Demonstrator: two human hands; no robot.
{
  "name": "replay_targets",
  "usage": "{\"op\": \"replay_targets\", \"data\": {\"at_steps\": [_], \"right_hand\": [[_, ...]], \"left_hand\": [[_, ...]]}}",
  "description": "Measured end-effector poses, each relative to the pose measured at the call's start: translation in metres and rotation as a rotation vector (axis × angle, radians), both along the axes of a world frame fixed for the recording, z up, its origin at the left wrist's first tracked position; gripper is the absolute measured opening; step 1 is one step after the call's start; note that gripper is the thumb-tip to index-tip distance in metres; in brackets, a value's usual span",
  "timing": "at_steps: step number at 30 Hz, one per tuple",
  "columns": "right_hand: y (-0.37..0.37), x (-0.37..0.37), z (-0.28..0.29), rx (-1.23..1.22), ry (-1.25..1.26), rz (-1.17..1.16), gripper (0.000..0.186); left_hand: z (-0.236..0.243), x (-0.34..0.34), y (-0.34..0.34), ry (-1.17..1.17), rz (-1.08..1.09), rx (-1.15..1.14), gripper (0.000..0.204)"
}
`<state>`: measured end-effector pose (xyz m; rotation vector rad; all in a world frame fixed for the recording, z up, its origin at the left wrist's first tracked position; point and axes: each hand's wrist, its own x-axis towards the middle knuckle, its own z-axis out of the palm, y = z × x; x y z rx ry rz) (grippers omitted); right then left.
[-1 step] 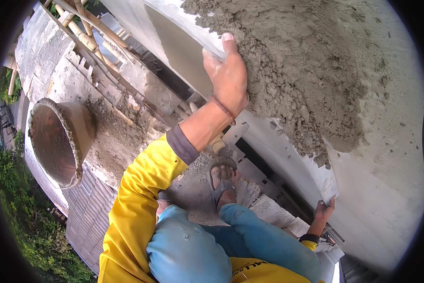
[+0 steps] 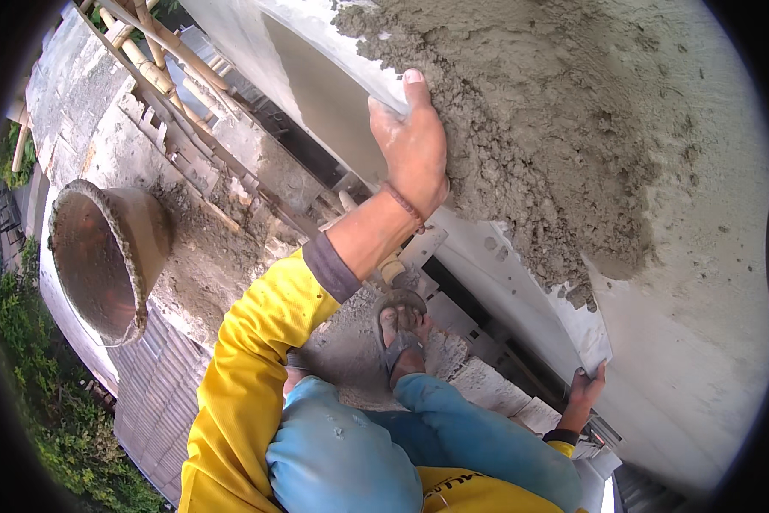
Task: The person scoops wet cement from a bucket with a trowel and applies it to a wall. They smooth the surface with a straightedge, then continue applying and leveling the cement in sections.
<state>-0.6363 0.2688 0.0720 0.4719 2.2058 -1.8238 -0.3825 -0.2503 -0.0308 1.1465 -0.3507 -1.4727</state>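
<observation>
Both of my hands grip a long, pale, flat board (image 2: 521, 244) that runs slantwise along the edge of a wall face. My left hand (image 2: 412, 150) is closed on its upper part, thumb over the edge, the other fingers mostly hidden behind. At the lower right end, my right hand (image 2: 584, 393) pinches the board's corner between thumb and fingers. Rough wet mortar (image 2: 547, 145) lies thick on the wall beside the board and spills over its edge in places.
A mortar-crusted bucket (image 2: 149, 248) lies tipped on the dirty ledge (image 2: 205, 282) at left. My sandalled foot (image 2: 401, 329) rests on the ledge near a dark gap (image 2: 461, 295) by the wall. Bamboo poles (image 2: 158, 68) stand at upper left; corrugated roofing (image 2: 158, 393) and greenery lie below.
The view has shifted very slightly. My left hand sits a little lower in the picture, still on the board; my right hand keeps its hold.
</observation>
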Motion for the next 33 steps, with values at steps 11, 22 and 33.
{"op": "replay_targets", "data": {"at_steps": [11,22,33], "right_hand": [[-0.092,0.053,-0.028,-0.118,0.029,0.173,0.035],[0.006,0.008,0.015,-0.021,0.095,-0.007,0.037],[-0.044,0.024,-0.013,-0.083,0.049,0.064,0.037]], "left_hand": [[-0.009,0.068,-0.137,0.219,-0.213,0.017,0.035],[0.063,0.021,-0.019,0.143,-0.079,0.041,0.040],[0.039,0.058,-0.097,0.298,-0.231,0.028,0.053]]}}
